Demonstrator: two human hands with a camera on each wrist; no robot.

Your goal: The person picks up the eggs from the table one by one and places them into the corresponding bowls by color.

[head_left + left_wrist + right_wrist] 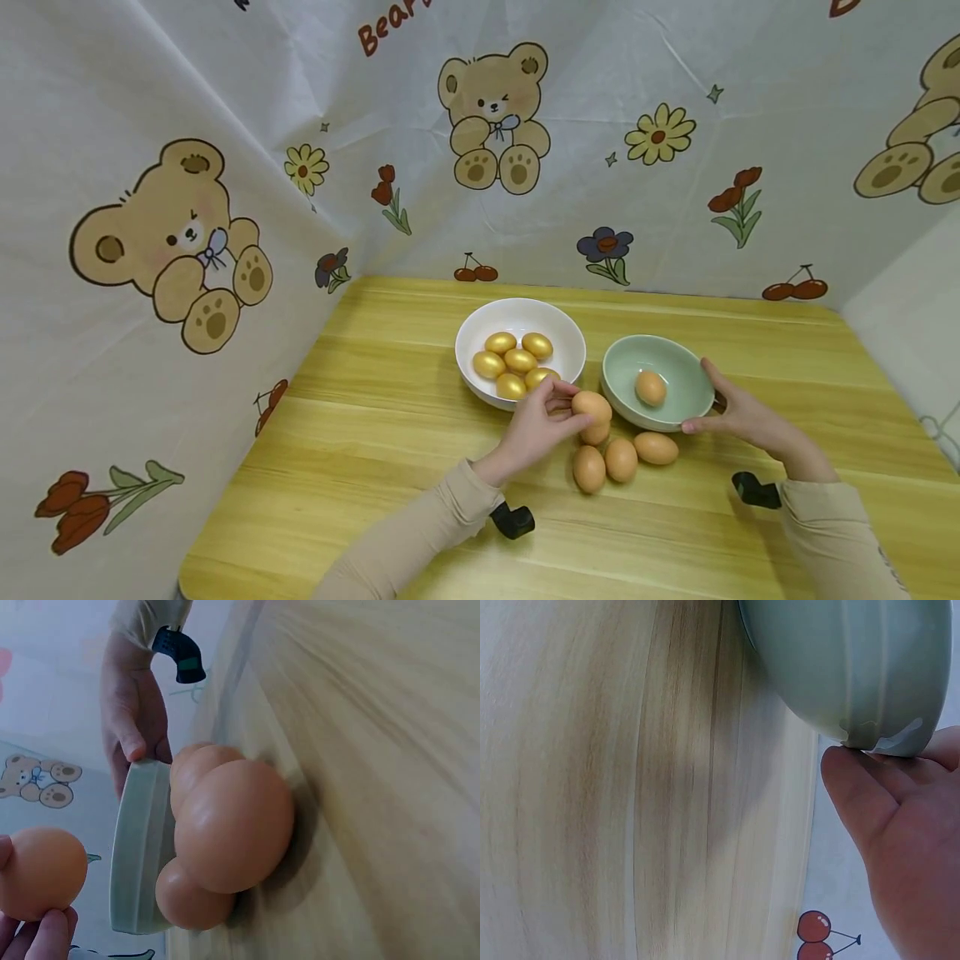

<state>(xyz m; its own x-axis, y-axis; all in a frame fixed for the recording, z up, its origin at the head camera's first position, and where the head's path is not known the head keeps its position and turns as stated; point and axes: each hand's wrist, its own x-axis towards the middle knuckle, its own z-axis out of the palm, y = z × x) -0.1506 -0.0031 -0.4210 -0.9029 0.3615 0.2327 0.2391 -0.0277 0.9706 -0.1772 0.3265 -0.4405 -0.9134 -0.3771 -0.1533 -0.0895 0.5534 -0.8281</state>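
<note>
My left hand (534, 427) pinches a brown egg (591, 407) between thumb and fingers; the left wrist view shows this egg (46, 874) raised off the table. Under it in the head view, another brown egg (597, 433) is partly hidden. Several brown eggs lie close together on the table, among them one (656, 448) just in front of the green bowl (686, 379). My right hand (761, 423) grips that bowl by its right side, thumb at the near edge and fingers around the outside. A single brown egg (650, 388) sits inside it.
Left of the green bowl stands a white bowl (521, 310) with several gold eggs (520, 360) in it, some overlapped by my left hand. A bear-patterned cloth (570, 217) rises behind the wooden table (360, 417) and along its left side.
</note>
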